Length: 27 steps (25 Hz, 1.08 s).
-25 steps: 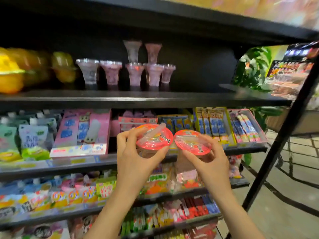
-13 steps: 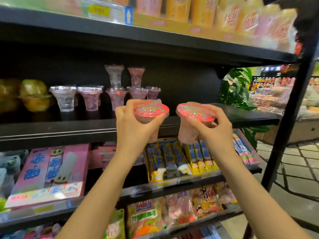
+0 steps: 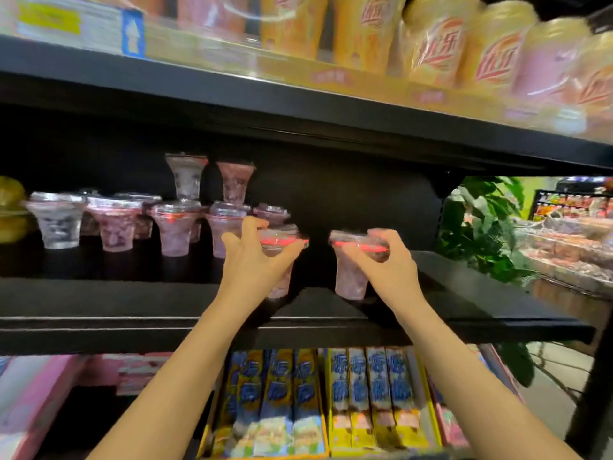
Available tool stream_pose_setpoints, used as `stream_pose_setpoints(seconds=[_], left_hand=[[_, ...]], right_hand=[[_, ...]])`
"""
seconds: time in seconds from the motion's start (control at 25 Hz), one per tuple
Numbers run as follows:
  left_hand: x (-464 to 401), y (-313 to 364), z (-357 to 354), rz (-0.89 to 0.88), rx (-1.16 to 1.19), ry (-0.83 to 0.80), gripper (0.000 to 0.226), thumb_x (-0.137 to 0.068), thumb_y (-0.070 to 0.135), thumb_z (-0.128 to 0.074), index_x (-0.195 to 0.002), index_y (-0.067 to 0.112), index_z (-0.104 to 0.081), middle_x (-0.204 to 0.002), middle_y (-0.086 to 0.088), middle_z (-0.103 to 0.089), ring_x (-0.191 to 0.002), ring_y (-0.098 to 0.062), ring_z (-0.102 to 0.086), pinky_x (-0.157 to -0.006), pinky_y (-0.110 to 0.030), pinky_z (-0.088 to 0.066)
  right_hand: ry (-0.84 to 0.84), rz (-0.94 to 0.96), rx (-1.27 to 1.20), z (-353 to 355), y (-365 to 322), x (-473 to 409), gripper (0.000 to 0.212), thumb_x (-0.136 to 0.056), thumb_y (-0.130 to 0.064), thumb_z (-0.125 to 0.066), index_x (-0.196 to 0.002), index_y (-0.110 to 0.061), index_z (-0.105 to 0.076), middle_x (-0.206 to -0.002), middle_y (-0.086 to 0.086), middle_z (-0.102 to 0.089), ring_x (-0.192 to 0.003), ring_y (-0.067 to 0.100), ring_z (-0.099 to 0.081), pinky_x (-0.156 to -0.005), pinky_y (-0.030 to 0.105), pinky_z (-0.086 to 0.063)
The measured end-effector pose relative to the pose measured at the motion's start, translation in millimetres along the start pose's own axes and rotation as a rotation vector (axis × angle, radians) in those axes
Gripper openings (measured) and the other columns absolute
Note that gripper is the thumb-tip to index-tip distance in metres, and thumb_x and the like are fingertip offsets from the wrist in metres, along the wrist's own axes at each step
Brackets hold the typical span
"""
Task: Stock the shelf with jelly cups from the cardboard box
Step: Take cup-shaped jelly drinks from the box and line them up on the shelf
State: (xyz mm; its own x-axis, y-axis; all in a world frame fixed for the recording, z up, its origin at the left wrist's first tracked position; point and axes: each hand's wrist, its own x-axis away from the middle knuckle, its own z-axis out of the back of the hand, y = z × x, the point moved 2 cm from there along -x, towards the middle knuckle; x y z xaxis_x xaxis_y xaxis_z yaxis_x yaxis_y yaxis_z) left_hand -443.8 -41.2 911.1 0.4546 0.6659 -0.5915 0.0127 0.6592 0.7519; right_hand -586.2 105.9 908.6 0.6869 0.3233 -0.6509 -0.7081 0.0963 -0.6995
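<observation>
My left hand grips a pink jelly cup with a red-rimmed lid just above the black shelf. My right hand grips a second pink jelly cup, whose base sits at or just over the shelf board. Both cups are upright, right of a group of several jelly cups standing on the same shelf, two of them stacked higher at the back. The cardboard box is out of view.
The shelf above hangs low and carries yellow and pink drink cups. Yellowish tubs sit at the far left. Snack packs fill the shelf below. A green plant stands right of the rack's end.
Both hands have risen from in front of the lower shelves and reached forward, carrying the two cups onto the black shelf beside the standing cups. The view has tilted upward.
</observation>
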Motion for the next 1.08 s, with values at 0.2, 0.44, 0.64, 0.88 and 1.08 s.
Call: stream_pose_setpoints(seconds=[0.2,0.44,0.64,0.88,1.08], left_hand=[[-8,-3,6,-0.006,-0.196,-0.077,0.070,-0.067,0.069,-0.054,-0.124,0.031,-0.043,-0.111,-0.005,-0.035,-0.089,-0.014,-0.045,-0.080,-0.025,-0.034],[-21,-6,18,-0.069,-0.383,-0.083,0.071,-0.062,0.074,-0.050,-0.120,0.033,-0.053,-0.103,0.003,-0.057,-0.096,-0.016,-0.053,-0.081,-0.033,-0.045],[-65,-12,-7,0.053,-0.545,-0.136,0.051,-0.075,0.059,-0.062,-0.117,0.033,-0.051,-0.120,-0.003,-0.056,-0.105,-0.024,-0.055,-0.093,-0.038,-0.045],[-97,-18,-30,0.081,-0.675,-0.174,0.055,-0.080,0.061,-0.054,-0.120,0.024,-0.048,-0.122,-0.009,-0.055,-0.112,-0.030,-0.051,-0.094,-0.045,-0.045],[-104,-21,-41,0.089,-0.743,-0.123,0.057,-0.082,0.061,-0.051,-0.123,0.022,-0.046,-0.123,-0.011,-0.053,-0.116,-0.032,-0.049,-0.092,-0.047,-0.046]], right_hand=[[-0.253,0.025,-0.046,4,13,-27,0.055,-0.081,-0.038,-0.065,-0.129,-0.018,-0.047,-0.117,0.000,-0.052,-0.100,0.009,-0.056,-0.064,0.005,-0.043],[-0.431,0.057,-0.034,19,14,-46,0.036,-0.087,-0.026,-0.062,-0.122,-0.021,-0.056,-0.110,-0.003,-0.055,-0.088,0.001,-0.052,-0.064,0.011,-0.041],[-0.506,0.013,0.098,-4,9,-74,0.042,-0.086,-0.027,-0.064,-0.125,-0.016,-0.054,-0.118,0.003,-0.056,-0.109,0.019,-0.054,-0.092,0.027,-0.043],[-0.552,-0.018,0.180,-39,18,-110,0.042,-0.089,-0.033,-0.061,-0.127,-0.017,-0.053,-0.120,0.002,-0.057,-0.103,0.014,-0.053,-0.090,0.026,-0.039],[-0.517,-0.056,0.183,-59,29,-125,0.036,-0.086,-0.039,-0.063,-0.118,-0.023,-0.056,-0.123,0.004,-0.056,-0.102,0.017,-0.054,-0.093,0.030,-0.042]])
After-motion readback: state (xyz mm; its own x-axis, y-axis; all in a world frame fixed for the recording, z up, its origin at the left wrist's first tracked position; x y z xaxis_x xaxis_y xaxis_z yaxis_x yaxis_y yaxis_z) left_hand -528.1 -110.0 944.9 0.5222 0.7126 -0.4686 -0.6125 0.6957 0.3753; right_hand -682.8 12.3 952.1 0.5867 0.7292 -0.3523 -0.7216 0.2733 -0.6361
